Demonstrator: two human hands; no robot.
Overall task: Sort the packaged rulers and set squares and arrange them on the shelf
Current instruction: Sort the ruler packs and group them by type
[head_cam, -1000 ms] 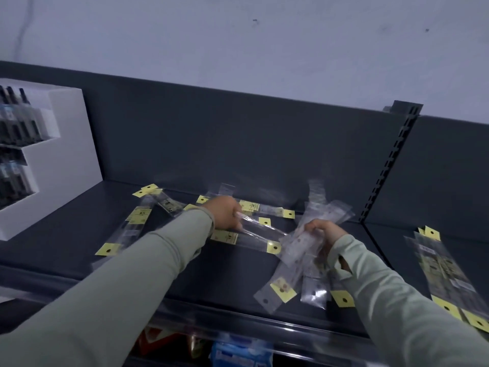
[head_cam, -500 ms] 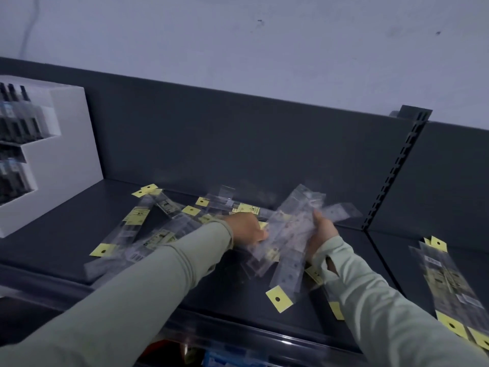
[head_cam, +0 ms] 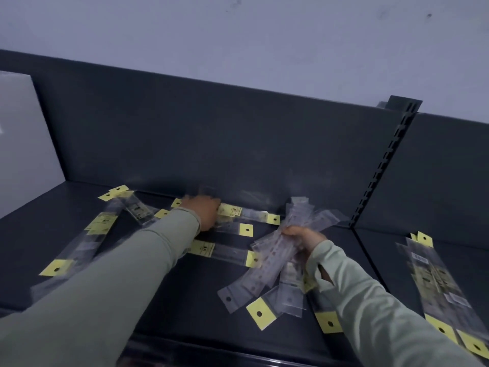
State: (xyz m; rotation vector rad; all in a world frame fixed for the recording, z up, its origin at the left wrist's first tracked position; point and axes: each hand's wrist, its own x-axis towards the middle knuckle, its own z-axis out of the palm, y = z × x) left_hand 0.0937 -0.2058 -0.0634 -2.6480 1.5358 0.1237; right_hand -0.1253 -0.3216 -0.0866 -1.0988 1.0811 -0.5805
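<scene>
Clear packaged rulers with yellow hang tabs lie scattered on the dark shelf [head_cam: 164, 300]. My right hand [head_cam: 304, 238] grips a fanned bundle of packaged rulers [head_cam: 275, 258] that slants from the back wall down toward the shelf front. My left hand [head_cam: 205, 213] reaches to the back of the shelf and rests on a loose packaged ruler [head_cam: 246, 213] lying along the back wall; blur hides its fingers. Two more loose packs [head_cam: 227, 254] lie between my arms. Other packs [head_cam: 98, 229] lie at the left.
A neat stack of packaged rulers [head_cam: 436, 284] lies on the neighbouring shelf bay at the right, beyond a slotted upright [head_cam: 381, 170]. A white display box [head_cam: 23, 144] stands at the far left. The shelf's front lip [head_cam: 238, 350] runs below.
My left hand left the bundle and reached back to the loose packs by the back wall. My right hand lowered the bundle toward the shelf. The camera moved closer.
</scene>
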